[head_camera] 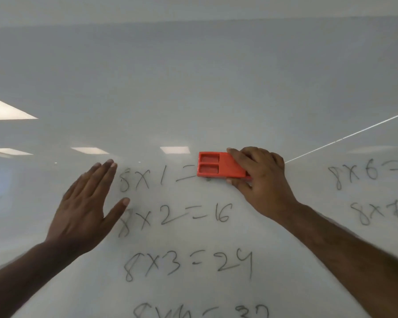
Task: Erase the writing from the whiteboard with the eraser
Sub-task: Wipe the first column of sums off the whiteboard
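**Eraser on first line of sums, right hand gripping**

Surface: a glossy white whiteboard (193, 88) fills the view. Reflections of rectangular ceiling lights (7, 110) show on it toward 9 o'clock, and a thin bright line crosses toward 3 o'clock.

Writing: dark handwritten marker multiplication sums (175, 216) stand in a column below centre, reading "8 x 1 =", "8 x 2 = 16" and "8 x 3 = 24". A fourth line at 6 o'clock is cut by the frame edge. A second column begins at 3 o'clock with "8 x 6 =" and "8 x 7", both cut at the right edge.

Task item: the red rectangular plastic eraser (218, 168) lies flat against the board just right of centre, at the end of the "8 x 1 =" line, covering the place where its answer would stand. Two recessed compartments show on its left end.

Right hand (260, 180): placed at 3 o'clock of the eraser, closed around its right end. Fingers curl over the top edge and the thumb presses the lower edge. The bare forearm runs off toward 5 o'clock.

Left hand (87, 203): at 9 o'clock of the sums, just beside the "8" of the first two lines. Fingers are extended and held together, the thumb spread toward the "8 x 2" line, holding nothing. Whether the palm touches the board cannot be told. Its outline is blurred.
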A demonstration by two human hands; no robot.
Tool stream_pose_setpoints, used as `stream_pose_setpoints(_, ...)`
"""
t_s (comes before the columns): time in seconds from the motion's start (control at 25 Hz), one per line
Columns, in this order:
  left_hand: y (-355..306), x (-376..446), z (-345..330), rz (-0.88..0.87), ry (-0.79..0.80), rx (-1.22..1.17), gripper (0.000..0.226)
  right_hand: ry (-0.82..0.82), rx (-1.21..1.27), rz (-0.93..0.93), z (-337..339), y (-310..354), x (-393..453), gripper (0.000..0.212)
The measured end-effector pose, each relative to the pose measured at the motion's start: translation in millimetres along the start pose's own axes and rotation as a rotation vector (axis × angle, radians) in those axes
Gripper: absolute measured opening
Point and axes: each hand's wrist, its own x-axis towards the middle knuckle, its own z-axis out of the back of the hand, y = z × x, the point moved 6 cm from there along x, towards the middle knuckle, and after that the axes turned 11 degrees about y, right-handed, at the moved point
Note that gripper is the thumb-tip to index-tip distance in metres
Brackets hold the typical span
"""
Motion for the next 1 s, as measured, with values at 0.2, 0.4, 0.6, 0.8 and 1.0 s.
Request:
stream_pose_setpoints(0.2, 32, 15, -23, -0.066, 0.019, 0.016, 0.079, 0.013, -0.111, 0.088, -12, -8, -38, 0.058)
stream_pose_setpoints(0.4, 47, 29, -42, -0.118, -0.041, -0.004, 0.077, -0.083, -0.09, -0.052, 0, -5, 4, 0.061)
stream_pose_setpoints(0.6, 54, 29, -48, -0.189, -0.063, -0.014, 0.074, -0.04, -0.089, 0.039, -21, 21, -9, 0.061)
stream_pose_setpoints(0.8, 64, 21, -43, -0.023, -0.17, -0.107, 0.072, -0.047, -0.175, 0.044, -8, 11, -3, 0.061)
stream_pose_setpoints(1.0, 64, 20, -45, -0.033, -0.134, -0.07, 0.069, -0.138, -0.08, -0.018, -24, 45, 26, 0.063)
